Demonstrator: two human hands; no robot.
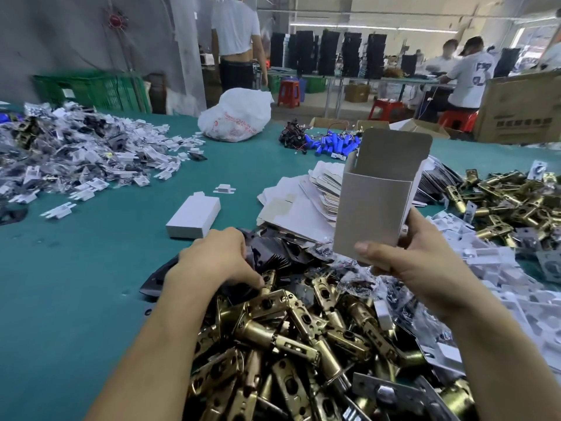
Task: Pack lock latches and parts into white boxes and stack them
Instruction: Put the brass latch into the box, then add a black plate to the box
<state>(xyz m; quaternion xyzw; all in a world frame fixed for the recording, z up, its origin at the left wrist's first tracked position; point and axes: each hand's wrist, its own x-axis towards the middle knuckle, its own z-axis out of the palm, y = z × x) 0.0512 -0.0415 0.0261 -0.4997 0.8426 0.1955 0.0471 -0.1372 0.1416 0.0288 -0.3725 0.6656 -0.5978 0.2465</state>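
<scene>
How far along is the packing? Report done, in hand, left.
Done: one closed white box lies on the green table; no stack yet. In hand: the right grip holds an open box, nothing showing inside; the left grip is down among the black plates, its hold hidden. Left: the heap of brass latches, the flat box blanks, then stacking.

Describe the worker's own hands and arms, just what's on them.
The left hand and right hand are bare: no gloves or rings show. The left forearm and right forearm are uncovered down to the picture's edge, with no sleeve, watch or wristband in view.
</scene>
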